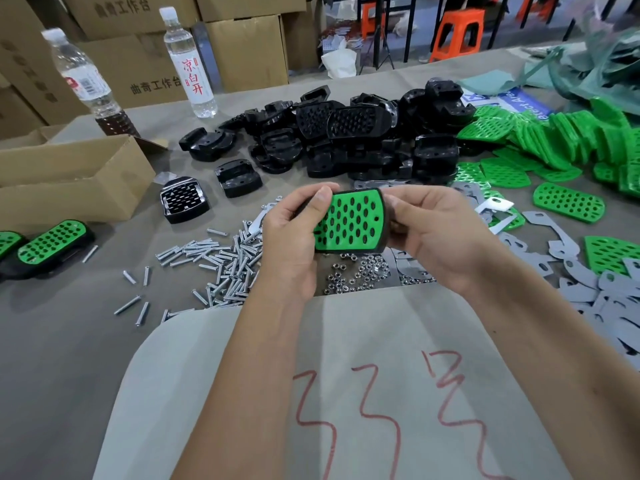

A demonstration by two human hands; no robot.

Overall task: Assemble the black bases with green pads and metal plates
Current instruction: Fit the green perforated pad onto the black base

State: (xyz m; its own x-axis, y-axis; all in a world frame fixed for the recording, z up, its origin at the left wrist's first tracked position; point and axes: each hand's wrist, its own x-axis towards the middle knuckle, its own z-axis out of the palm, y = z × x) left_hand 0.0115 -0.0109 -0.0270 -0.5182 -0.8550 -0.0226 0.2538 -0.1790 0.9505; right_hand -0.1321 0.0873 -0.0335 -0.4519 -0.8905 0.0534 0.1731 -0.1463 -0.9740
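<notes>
**Both hands squeeze the pad onto the base**

Both hands make the grip. The left hand and the right hand curl around a black base with a green pad lying on top, held up above the counter.

Screws lie just left of the grip. Nuts sit right under it. Metal plates lie to the right.

The pad may not be pushed all the way in. If a thumb slips, it could pop up, or the base could drop onto the nuts and scatter them.
</notes>
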